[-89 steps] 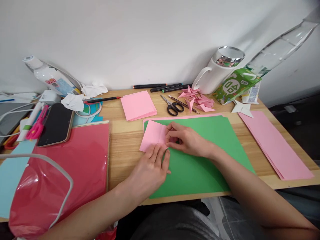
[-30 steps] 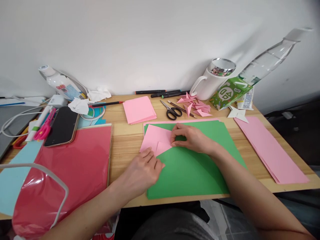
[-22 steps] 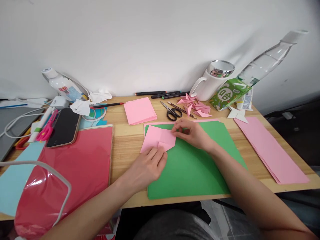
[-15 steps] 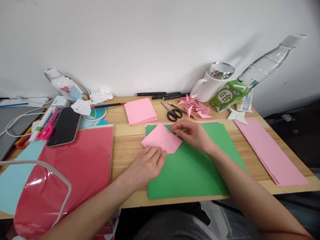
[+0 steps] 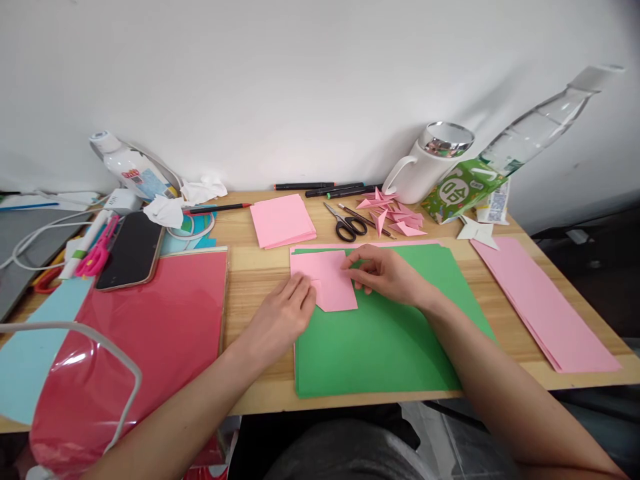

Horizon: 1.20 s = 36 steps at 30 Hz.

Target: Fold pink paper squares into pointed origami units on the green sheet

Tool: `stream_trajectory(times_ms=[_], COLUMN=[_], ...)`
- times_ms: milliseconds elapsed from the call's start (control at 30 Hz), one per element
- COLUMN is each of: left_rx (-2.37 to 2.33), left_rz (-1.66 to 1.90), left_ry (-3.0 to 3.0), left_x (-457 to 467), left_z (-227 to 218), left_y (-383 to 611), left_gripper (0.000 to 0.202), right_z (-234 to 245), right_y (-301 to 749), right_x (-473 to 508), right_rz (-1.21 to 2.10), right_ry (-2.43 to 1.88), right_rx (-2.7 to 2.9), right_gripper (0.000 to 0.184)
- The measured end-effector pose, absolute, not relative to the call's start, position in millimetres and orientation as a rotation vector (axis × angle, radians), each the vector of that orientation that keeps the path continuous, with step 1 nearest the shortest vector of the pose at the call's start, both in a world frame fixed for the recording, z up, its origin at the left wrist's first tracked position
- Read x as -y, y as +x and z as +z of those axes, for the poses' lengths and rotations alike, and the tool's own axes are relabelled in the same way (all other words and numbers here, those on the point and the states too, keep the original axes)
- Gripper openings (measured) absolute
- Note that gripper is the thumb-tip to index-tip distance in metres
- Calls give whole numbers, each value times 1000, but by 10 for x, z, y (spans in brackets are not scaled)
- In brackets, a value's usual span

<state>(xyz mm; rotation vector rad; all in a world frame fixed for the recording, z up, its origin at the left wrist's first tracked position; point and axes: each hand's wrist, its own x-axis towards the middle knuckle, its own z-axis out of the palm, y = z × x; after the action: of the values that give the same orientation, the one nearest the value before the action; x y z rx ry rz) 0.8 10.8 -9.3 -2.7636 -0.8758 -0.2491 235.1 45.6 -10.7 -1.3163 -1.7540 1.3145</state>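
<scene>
Grip of the left hand (image 5: pixel 281 311) is lying unclenched, fingertips resting on the left side of a pink paper square (image 5: pixel 336 272), its near-left corner folded in; the right hand (image 5: pixel 383 272) is curling at the right edge, though whether pinching cannot be told. The square is lying on green sheets (image 5: pixel 380 350) atop the bench (image 5: pixel 250 277). Beyond, scissors (image 5: pixel 345 221) are lying between a pink stack (image 5: pixel 283 220) and folded pink pieces (image 5: pixel 401 217).
</scene>
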Motion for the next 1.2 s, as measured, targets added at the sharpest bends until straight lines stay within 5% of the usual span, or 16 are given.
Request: stream_trajectory(times_ms=[800, 1100, 1200], left_rx=[614, 1102, 1128], left_rz=[-625, -1103, -1147], left_ry=[-2704, -2810, -2832], left_x=[-156, -214, -236], left_z=[-117, -238, -246], left_y=[58, 26, 37], left_gripper=[20, 16, 14], right_z=[-80, 125, 85], right_y=[2326, 2358, 2318], right_x=[-430, -394, -382], right_rz=[1127, 959, 929], right_ry=[-1194, -793, -761], right_rx=[1977, 2399, 2465], right_gripper=[13, 37, 25])
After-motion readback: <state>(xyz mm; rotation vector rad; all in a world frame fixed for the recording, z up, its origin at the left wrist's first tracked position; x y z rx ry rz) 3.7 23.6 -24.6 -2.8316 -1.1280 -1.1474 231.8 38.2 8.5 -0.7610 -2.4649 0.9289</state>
